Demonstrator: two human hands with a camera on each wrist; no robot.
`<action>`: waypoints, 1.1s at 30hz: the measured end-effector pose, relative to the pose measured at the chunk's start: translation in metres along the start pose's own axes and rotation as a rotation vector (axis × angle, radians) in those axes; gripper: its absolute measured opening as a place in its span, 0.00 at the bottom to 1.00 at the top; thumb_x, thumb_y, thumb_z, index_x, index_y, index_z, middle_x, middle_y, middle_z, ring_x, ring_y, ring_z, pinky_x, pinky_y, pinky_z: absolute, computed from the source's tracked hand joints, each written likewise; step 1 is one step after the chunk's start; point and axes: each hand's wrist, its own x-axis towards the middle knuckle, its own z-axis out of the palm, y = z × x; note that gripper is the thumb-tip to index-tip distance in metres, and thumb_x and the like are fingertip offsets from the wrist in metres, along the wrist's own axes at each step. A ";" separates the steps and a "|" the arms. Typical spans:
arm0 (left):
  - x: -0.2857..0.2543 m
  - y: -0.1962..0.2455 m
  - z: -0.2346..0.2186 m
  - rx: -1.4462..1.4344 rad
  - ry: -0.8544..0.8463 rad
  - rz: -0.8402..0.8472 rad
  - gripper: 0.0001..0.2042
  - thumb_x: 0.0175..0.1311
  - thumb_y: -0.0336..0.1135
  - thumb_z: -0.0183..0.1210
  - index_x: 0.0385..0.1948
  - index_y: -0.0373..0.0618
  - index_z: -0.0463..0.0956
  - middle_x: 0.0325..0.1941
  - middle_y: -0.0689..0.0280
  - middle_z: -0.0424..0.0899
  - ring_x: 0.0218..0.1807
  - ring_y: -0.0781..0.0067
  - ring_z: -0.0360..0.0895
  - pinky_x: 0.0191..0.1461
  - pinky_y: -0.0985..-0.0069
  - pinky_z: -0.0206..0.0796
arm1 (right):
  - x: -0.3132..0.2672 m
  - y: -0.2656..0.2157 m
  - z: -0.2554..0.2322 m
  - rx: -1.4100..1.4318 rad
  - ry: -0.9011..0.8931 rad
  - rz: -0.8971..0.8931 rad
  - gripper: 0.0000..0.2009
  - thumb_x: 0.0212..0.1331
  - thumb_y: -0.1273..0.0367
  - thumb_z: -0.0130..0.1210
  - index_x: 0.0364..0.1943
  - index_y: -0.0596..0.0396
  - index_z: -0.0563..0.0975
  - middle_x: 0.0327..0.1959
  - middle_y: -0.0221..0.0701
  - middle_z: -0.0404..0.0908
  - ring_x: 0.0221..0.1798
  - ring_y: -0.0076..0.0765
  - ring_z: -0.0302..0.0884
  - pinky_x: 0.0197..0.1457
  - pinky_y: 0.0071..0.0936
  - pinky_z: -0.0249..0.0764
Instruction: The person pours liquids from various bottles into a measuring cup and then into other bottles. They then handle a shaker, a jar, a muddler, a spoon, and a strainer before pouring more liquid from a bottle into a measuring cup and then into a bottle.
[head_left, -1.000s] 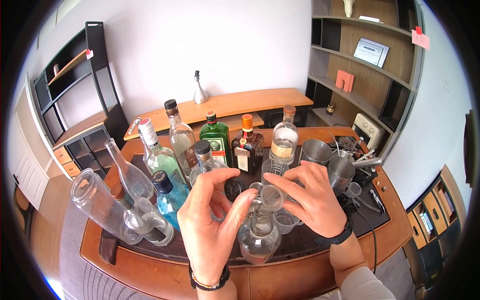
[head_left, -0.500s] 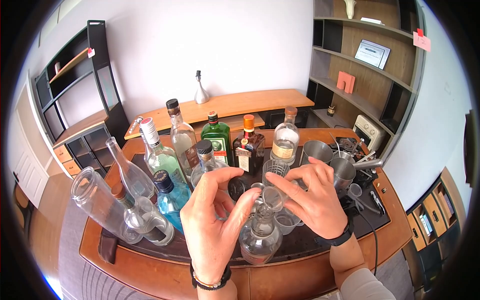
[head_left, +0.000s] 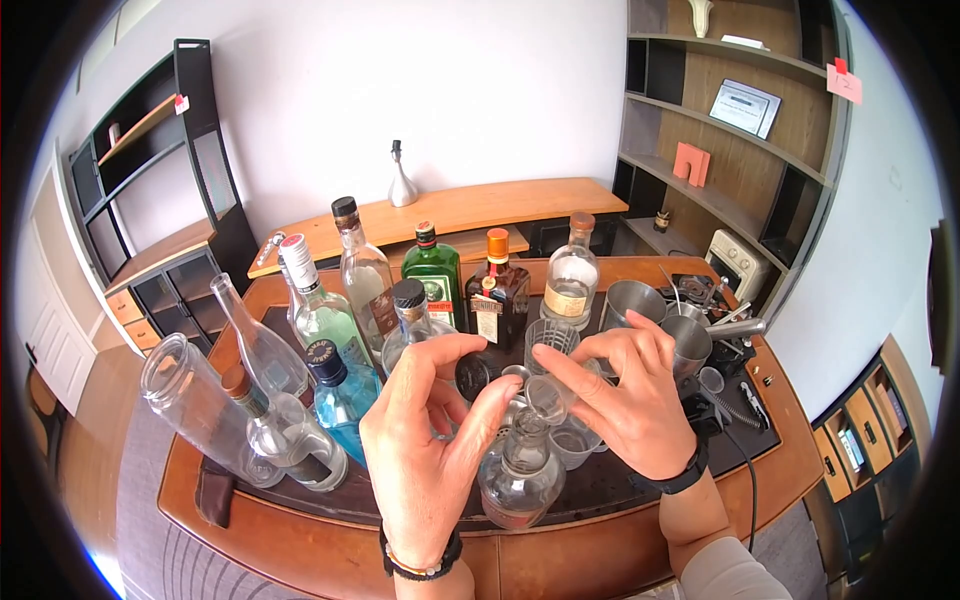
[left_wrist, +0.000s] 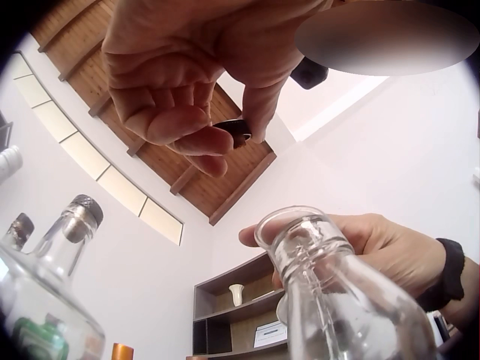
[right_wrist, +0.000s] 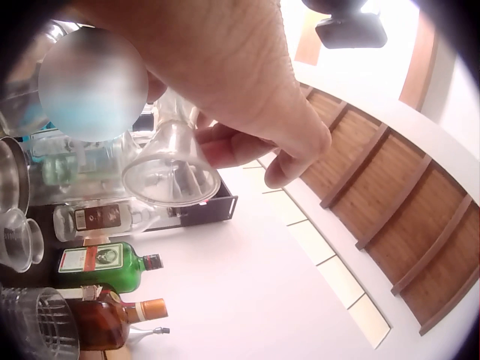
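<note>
My left hand point(head_left: 430, 430) pinches a black-topped bottle stopper point(left_wrist: 234, 129) between thumb and fingertips; a brown part shows under its top. It stands left of the neck of a clear glass bottle point(head_left: 520, 488). My right hand point(head_left: 635, 400) pinches a small clear funnel-shaped piece point(right_wrist: 171, 174) with a wide round mouth, index finger at its rim. In the head view this piece leans right over the bottle's neck. The left wrist view shows the clear bottle point(left_wrist: 352, 300) close up, with my right hand behind it.
Several bottles stand left and behind, among them a blue bottle point(head_left: 345, 400), a green bottle point(head_left: 432, 272) and a brown bottle point(head_left: 497, 295). A ribbed glass point(head_left: 550, 342) and a metal tin point(head_left: 632, 305) stand beyond my right hand. A leather-edged table point(head_left: 480, 565) carries everything.
The clear funnel-shaped piece has tilted a little, its round mouth turning away to the right. My right hand has turned slightly with it; my left hand still holds the stopper.
</note>
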 end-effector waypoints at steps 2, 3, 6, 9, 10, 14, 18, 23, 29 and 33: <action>0.000 0.000 0.000 0.001 -0.002 -0.002 0.17 0.53 0.32 0.74 0.44 0.45 0.80 0.30 0.69 0.82 0.22 0.85 0.72 0.25 0.84 0.59 | -0.001 -0.002 0.001 0.014 0.014 0.023 0.39 0.36 0.75 0.72 0.63 0.36 0.77 0.42 0.23 0.72 0.50 0.34 0.71 0.70 0.51 0.60; 0.000 0.000 0.000 0.003 -0.003 -0.004 0.17 0.53 0.32 0.74 0.44 0.45 0.80 0.30 0.69 0.82 0.22 0.85 0.72 0.25 0.84 0.60 | -0.001 -0.002 0.002 0.021 0.021 0.034 0.41 0.34 0.76 0.72 0.63 0.34 0.77 0.43 0.23 0.73 0.51 0.35 0.71 0.70 0.52 0.59; 0.000 0.000 0.000 0.004 -0.003 -0.004 0.17 0.53 0.32 0.74 0.44 0.45 0.80 0.30 0.69 0.82 0.22 0.85 0.72 0.25 0.84 0.59 | 0.000 -0.002 0.001 -0.048 0.035 0.000 0.30 0.47 0.72 0.66 0.61 0.39 0.79 0.40 0.26 0.72 0.48 0.34 0.70 0.70 0.49 0.60; 0.000 -0.001 0.000 0.005 -0.001 0.003 0.17 0.53 0.32 0.74 0.44 0.45 0.80 0.30 0.69 0.82 0.22 0.85 0.72 0.25 0.84 0.59 | -0.001 -0.003 0.001 -0.093 0.051 -0.017 0.27 0.52 0.72 0.61 0.60 0.38 0.79 0.41 0.26 0.72 0.49 0.33 0.71 0.70 0.50 0.59; 0.000 -0.001 0.000 0.006 0.000 0.005 0.17 0.53 0.32 0.74 0.44 0.45 0.80 0.30 0.69 0.82 0.22 0.85 0.72 0.25 0.84 0.59 | -0.002 -0.003 0.002 -0.099 0.055 -0.017 0.27 0.52 0.73 0.60 0.60 0.38 0.79 0.41 0.26 0.72 0.49 0.33 0.71 0.70 0.50 0.59; 0.000 -0.001 0.000 0.004 -0.004 -0.006 0.17 0.53 0.32 0.74 0.44 0.45 0.80 0.30 0.69 0.82 0.22 0.85 0.72 0.25 0.84 0.59 | -0.003 -0.005 0.003 -0.117 0.072 -0.017 0.26 0.54 0.73 0.58 0.61 0.36 0.79 0.41 0.26 0.72 0.50 0.32 0.72 0.70 0.52 0.58; 0.000 0.000 0.000 0.006 -0.007 -0.011 0.17 0.52 0.32 0.74 0.44 0.45 0.81 0.31 0.69 0.82 0.22 0.85 0.72 0.25 0.84 0.59 | -0.003 -0.006 0.002 -0.135 0.082 -0.013 0.26 0.54 0.73 0.58 0.60 0.34 0.79 0.41 0.26 0.72 0.50 0.32 0.73 0.70 0.51 0.58; 0.000 -0.001 0.000 0.004 -0.014 -0.016 0.18 0.52 0.32 0.74 0.45 0.45 0.80 0.31 0.69 0.82 0.22 0.85 0.72 0.25 0.84 0.59 | -0.004 -0.008 0.005 -0.174 0.115 -0.011 0.31 0.44 0.73 0.67 0.57 0.29 0.81 0.41 0.21 0.71 0.51 0.31 0.71 0.74 0.47 0.53; 0.001 0.001 -0.001 -0.007 -0.020 -0.041 0.16 0.53 0.30 0.73 0.44 0.43 0.80 0.30 0.70 0.80 0.23 0.85 0.70 0.27 0.84 0.58 | -0.004 -0.011 0.006 -0.182 0.128 -0.006 0.28 0.48 0.73 0.65 0.56 0.27 0.81 0.41 0.19 0.71 0.51 0.29 0.71 0.75 0.46 0.51; 0.002 0.010 -0.001 -0.038 -0.021 -0.107 0.15 0.53 0.27 0.71 0.42 0.40 0.80 0.27 0.72 0.74 0.25 0.86 0.65 0.31 0.85 0.57 | -0.005 -0.011 0.006 -0.199 0.134 -0.005 0.27 0.48 0.72 0.65 0.56 0.26 0.81 0.41 0.19 0.71 0.51 0.29 0.71 0.75 0.46 0.50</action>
